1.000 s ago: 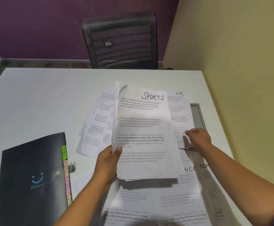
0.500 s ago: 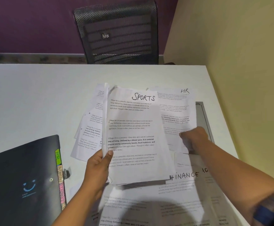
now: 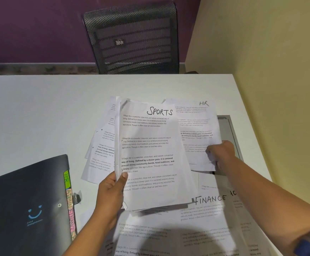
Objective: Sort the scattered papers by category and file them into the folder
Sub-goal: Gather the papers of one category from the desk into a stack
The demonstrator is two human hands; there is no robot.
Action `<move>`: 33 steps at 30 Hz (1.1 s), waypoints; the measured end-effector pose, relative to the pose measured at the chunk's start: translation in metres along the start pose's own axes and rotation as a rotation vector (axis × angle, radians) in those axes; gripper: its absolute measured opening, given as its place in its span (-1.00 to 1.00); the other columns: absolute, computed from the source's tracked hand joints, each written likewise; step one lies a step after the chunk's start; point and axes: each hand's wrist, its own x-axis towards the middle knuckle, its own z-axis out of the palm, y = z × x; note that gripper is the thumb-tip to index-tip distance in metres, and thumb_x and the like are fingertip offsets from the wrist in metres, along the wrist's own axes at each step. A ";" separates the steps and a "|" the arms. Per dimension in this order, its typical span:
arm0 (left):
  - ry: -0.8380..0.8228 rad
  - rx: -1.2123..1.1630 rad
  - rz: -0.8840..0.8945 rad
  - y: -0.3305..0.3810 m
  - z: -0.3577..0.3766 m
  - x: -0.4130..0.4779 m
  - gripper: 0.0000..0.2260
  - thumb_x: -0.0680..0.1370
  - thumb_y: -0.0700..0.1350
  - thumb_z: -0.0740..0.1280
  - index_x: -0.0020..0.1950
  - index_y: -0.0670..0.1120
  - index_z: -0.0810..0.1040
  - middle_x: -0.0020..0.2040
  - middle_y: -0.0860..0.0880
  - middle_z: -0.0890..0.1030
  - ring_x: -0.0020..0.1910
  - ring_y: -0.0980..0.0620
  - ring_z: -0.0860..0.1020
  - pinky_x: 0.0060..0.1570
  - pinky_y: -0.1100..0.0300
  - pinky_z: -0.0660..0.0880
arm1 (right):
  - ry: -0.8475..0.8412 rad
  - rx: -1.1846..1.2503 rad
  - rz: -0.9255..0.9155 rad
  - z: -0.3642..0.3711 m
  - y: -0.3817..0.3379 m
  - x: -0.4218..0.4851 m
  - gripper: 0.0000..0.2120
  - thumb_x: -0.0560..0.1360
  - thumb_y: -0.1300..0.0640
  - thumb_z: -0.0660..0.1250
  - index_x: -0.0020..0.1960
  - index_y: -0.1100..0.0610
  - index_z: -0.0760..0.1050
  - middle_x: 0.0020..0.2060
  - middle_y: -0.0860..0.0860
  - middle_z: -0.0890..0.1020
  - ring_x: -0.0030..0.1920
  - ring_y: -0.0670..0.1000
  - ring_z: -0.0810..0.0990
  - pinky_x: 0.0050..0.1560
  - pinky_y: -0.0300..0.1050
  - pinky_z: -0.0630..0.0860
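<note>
My left hand (image 3: 111, 193) grips the lower left edge of a small stack of sheets headed SPORTS (image 3: 150, 154), raised above the table. My right hand (image 3: 221, 154) pinches the lower right edge of a sheet headed HR (image 3: 196, 126), lifted slightly at the right. A FINANCE sheet (image 3: 209, 218) lies flat near me. More printed sheets (image 3: 100, 154) are fanned out behind the SPORTS stack. The black folder (image 3: 27, 206) lies shut at the lower left, with coloured index tabs (image 3: 69, 204) reading HR, ADMIN and FINANCE along its right edge.
The white table (image 3: 39, 111) reaches to a yellow wall (image 3: 270, 71) on the right. A black mesh chair (image 3: 134, 37) stands behind the far edge. A grey tray-like thing (image 3: 228, 133) lies under the HR sheet. A small binder clip (image 3: 76, 197) sits beside the folder.
My right hand has closed on the HR sheet's lower edge and raised it a little. The SPORTS stack in my left hand has tilted flatter toward me.
</note>
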 end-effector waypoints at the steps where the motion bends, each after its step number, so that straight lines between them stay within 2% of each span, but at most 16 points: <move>1: 0.000 0.001 -0.002 -0.001 0.000 0.000 -0.84 0.63 -0.19 0.26 0.10 -0.15 0.64 -0.03 -0.13 0.74 -0.08 -0.01 0.71 -0.24 0.21 0.62 | -0.025 0.033 0.007 0.000 -0.001 0.000 -0.86 0.37 0.50 0.34 -0.22 0.30 0.52 -0.28 0.16 0.59 -0.35 0.09 0.52 -0.36 -0.16 0.48; 4: -0.004 -0.013 -0.010 -0.003 0.000 0.000 -0.83 0.63 -0.20 0.26 0.10 -0.17 0.63 -0.03 -0.14 0.73 -0.09 -0.02 0.72 -0.25 0.20 0.63 | -0.062 0.023 0.031 -0.004 -0.004 0.002 -0.82 0.40 0.48 0.43 -0.06 0.30 0.56 -0.10 0.13 0.59 -0.14 0.10 0.56 -0.06 -0.09 0.61; 6: -0.004 -0.015 -0.011 -0.003 0.000 0.000 -0.83 0.63 -0.20 0.26 0.10 -0.17 0.63 -0.04 -0.14 0.73 -0.09 -0.03 0.72 -0.24 0.19 0.63 | -0.100 0.015 0.014 -0.007 -0.001 0.006 -0.76 0.32 0.45 0.53 -0.06 0.32 0.57 -0.10 0.14 0.64 -0.20 0.11 0.60 -0.24 -0.10 0.62; 9: -0.004 -0.010 -0.009 -0.004 -0.001 0.002 -0.84 0.63 -0.19 0.26 0.09 -0.16 0.63 -0.04 -0.14 0.73 -0.07 -0.06 0.71 -0.20 0.15 0.64 | -0.069 0.017 -0.024 -0.010 0.000 0.005 -0.69 0.25 0.23 0.66 -0.14 0.25 0.58 -0.11 0.18 0.70 -0.11 0.17 0.70 -0.08 0.19 0.68; 11: 0.000 -0.009 -0.014 -0.005 0.000 0.003 -0.84 0.63 -0.18 0.27 0.09 -0.15 0.63 -0.04 -0.15 0.73 -0.06 -0.08 0.71 -0.14 0.08 0.63 | -0.075 0.090 -0.036 -0.011 -0.004 0.001 -0.76 0.37 0.14 0.58 -0.15 0.26 0.58 -0.25 0.13 0.69 -0.24 0.12 0.68 -0.21 0.02 0.69; 13: 0.003 -0.013 -0.020 -0.007 0.001 0.003 -0.84 0.63 -0.18 0.27 0.09 -0.15 0.64 -0.04 -0.16 0.73 -0.05 -0.10 0.71 -0.05 0.02 0.60 | -0.094 0.111 0.001 -0.012 -0.008 0.000 -0.74 0.51 0.17 0.44 -0.32 0.19 0.47 -0.53 0.05 0.53 -0.53 0.02 0.46 -0.55 -0.26 0.43; 14: 0.004 -0.014 -0.023 -0.008 0.001 0.003 -0.84 0.63 -0.18 0.27 0.09 -0.15 0.64 -0.03 -0.16 0.73 -0.05 -0.11 0.71 -0.01 0.00 0.59 | -0.092 0.093 0.013 -0.013 -0.008 0.000 -0.67 0.52 0.18 0.42 -0.37 0.16 0.40 -0.58 0.05 0.45 -0.59 0.01 0.34 -0.57 -0.29 0.31; 16: 0.004 -0.013 -0.028 -0.009 0.002 0.003 -0.83 0.63 -0.18 0.27 0.10 -0.16 0.64 -0.02 -0.16 0.73 -0.04 -0.11 0.71 0.03 -0.04 0.58 | -0.062 0.068 -0.011 -0.014 -0.007 0.001 -0.65 0.49 0.19 0.47 -0.35 0.16 0.37 -0.53 0.09 0.42 -0.56 0.01 0.32 -0.49 -0.24 0.34; 18: 0.008 -0.003 -0.030 -0.010 0.003 0.003 -0.83 0.63 -0.17 0.27 0.10 -0.16 0.63 -0.02 -0.17 0.73 -0.03 -0.13 0.70 0.06 -0.07 0.58 | -0.027 0.055 -0.059 -0.014 -0.006 0.000 -0.71 0.44 0.17 0.54 -0.11 0.13 0.41 -0.46 0.11 0.48 -0.52 0.03 0.37 -0.38 -0.16 0.41; 20: 0.012 -0.002 -0.036 -0.012 0.003 0.004 -0.84 0.62 -0.16 0.28 0.10 -0.16 0.63 -0.01 -0.18 0.72 -0.02 -0.16 0.70 0.05 -0.08 0.59 | -0.005 0.033 -0.092 -0.015 -0.004 0.002 -0.57 0.41 0.06 0.57 0.09 0.04 0.36 -0.41 0.12 0.53 -0.50 0.03 0.41 -0.39 -0.18 0.43; 23: 0.011 -0.001 -0.044 -0.012 0.003 0.006 -0.84 0.63 -0.16 0.28 0.11 -0.15 0.64 -0.01 -0.19 0.72 -0.02 -0.17 0.70 -0.03 -0.04 0.61 | 0.043 0.033 -0.135 -0.014 -0.004 0.003 -0.73 0.47 -0.11 0.45 -0.12 0.07 0.49 -0.39 0.09 0.49 -0.42 0.05 0.42 -0.32 -0.12 0.46; 25: 0.007 0.006 -0.039 -0.012 0.004 0.006 -0.83 0.63 -0.17 0.28 0.11 -0.16 0.63 -0.02 -0.18 0.73 -0.04 -0.16 0.71 -0.11 0.01 0.64 | 0.071 -0.051 -0.185 -0.016 -0.001 0.006 -0.63 0.56 -0.01 0.36 -0.36 0.08 0.41 -0.45 0.08 0.43 -0.41 0.06 0.38 -0.28 -0.10 0.39; 26: 0.004 0.010 -0.034 -0.012 0.004 0.006 -0.83 0.63 -0.17 0.28 0.11 -0.16 0.63 -0.03 -0.18 0.73 -0.05 -0.15 0.71 -0.13 0.03 0.65 | 0.093 -0.115 -0.224 -0.018 0.000 0.006 -0.66 0.57 0.07 0.34 -0.36 0.09 0.44 -0.44 0.08 0.47 -0.39 0.08 0.42 -0.25 -0.09 0.41; 29: 0.003 0.026 -0.021 -0.012 0.004 0.006 -0.84 0.63 -0.16 0.28 0.10 -0.15 0.64 -0.02 -0.17 0.73 -0.04 -0.14 0.71 -0.04 -0.01 0.62 | 0.209 -0.245 -0.286 -0.028 0.000 0.002 -0.92 0.56 0.18 0.35 -0.08 0.09 0.60 -0.23 0.11 0.61 -0.20 0.16 0.58 -0.06 -0.06 0.55; 31: 0.004 0.026 -0.022 -0.012 0.005 0.007 -0.84 0.63 -0.16 0.27 0.10 -0.14 0.63 -0.02 -0.17 0.73 -0.03 -0.14 0.70 -0.01 -0.03 0.60 | 0.300 -0.262 -0.284 -0.033 0.000 0.001 -0.88 0.56 0.20 0.34 0.04 0.14 0.65 -0.13 0.15 0.66 -0.16 0.19 0.60 -0.05 -0.05 0.56; 33: 0.003 0.027 -0.025 -0.013 0.005 0.007 -0.84 0.63 -0.16 0.27 0.11 -0.14 0.63 -0.02 -0.16 0.73 -0.02 -0.15 0.70 0.02 -0.06 0.60 | 0.357 -0.272 -0.337 -0.039 0.001 0.003 -0.86 0.56 0.23 0.32 0.02 0.21 0.65 -0.14 0.17 0.68 -0.19 0.19 0.60 -0.14 -0.10 0.52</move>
